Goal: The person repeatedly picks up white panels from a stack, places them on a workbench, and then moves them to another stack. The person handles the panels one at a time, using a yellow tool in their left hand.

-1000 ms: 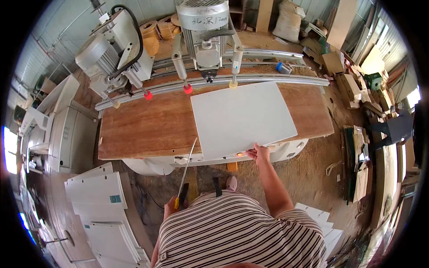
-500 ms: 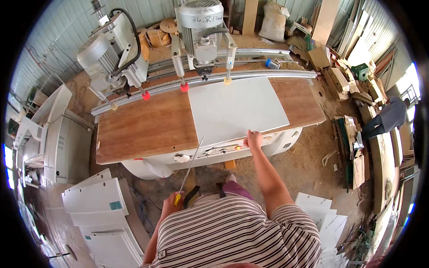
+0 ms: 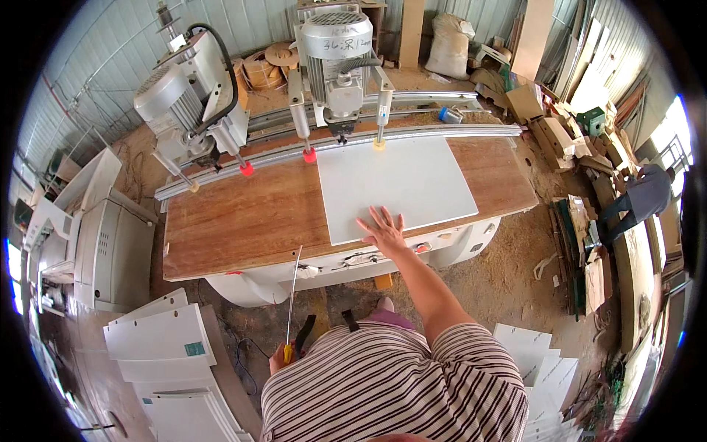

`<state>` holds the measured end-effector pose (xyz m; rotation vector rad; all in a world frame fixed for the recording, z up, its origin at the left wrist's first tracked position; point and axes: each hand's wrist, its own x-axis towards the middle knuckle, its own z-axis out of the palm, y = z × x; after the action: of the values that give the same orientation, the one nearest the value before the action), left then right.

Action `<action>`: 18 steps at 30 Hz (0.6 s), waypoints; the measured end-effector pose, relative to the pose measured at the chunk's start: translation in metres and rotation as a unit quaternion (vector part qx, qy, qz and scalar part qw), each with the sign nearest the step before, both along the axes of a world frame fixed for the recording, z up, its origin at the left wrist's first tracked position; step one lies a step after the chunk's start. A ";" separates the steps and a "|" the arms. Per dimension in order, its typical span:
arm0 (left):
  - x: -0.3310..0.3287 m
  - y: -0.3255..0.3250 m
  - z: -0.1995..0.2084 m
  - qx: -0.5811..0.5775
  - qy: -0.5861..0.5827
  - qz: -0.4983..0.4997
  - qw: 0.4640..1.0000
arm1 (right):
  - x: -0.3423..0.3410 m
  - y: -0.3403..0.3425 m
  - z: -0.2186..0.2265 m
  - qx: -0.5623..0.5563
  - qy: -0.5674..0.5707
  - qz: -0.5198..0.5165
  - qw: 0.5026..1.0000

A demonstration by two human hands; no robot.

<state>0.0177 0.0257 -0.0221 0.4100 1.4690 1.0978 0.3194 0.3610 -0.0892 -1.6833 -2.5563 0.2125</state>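
A white rectangular panel (image 3: 401, 180) lies flat on the brown wooden top (image 3: 243, 221) of a machine bench. My right hand (image 3: 384, 234) rests on the panel's near edge, palm down with fingers spread. Low beside my body, my left hand (image 3: 276, 360) is closed around the yellow handle of a long screwdriver (image 3: 292, 309). Its thin metal shaft points up toward the bench's near edge. Part of the left hand is hidden by the handle and my striped shirt. Over the panel's far left corner stands a grey drilling motor (image 3: 339, 62) with a red-tipped rod and a pale-tipped rod.
A second motor unit (image 3: 173, 103) stands at the far left of the bench. White panels are stacked (image 3: 166, 331) at lower left, with more (image 3: 523, 339) at lower right. Scrap boards (image 3: 556, 136) pile up at right, where another person (image 3: 642, 195) bends over. A blue-ended can (image 3: 451, 115) sits behind the rail.
My right hand has gone from a curled grip at the panel's near edge to lying spread on it, farther left. The screwdriver has swung more upright, its tip lower and farther left.
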 end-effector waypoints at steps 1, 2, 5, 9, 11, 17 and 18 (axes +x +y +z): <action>0.001 0.001 0.001 -0.009 0.008 -0.008 1.000 | -0.001 0.001 0.001 -0.006 -0.002 0.002 1.000; 0.002 0.001 0.002 -0.017 0.015 -0.017 1.000 | 0.001 0.000 0.002 -0.013 0.003 0.002 1.000; -0.003 0.004 -0.001 0.065 0.095 -0.114 0.987 | 0.001 0.002 0.005 -0.024 0.015 0.000 1.000; 0.001 0.018 0.008 0.081 0.292 -0.175 0.937 | -0.002 0.003 0.006 -0.027 0.005 0.001 1.000; 0.011 0.036 0.036 0.100 0.332 -0.189 0.919 | -0.001 0.003 0.004 -0.028 0.000 0.000 1.000; 0.022 0.049 0.051 0.064 0.313 -0.198 0.927 | 0.000 0.001 0.004 -0.033 -0.002 0.000 0.999; 0.026 0.052 0.060 0.051 0.324 -0.207 0.922 | 0.000 0.001 0.005 -0.035 0.000 0.001 0.999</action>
<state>0.0440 0.0780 0.0382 1.1889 1.7782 0.7177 0.3196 0.3623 -0.0842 -1.7034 -2.5788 0.3051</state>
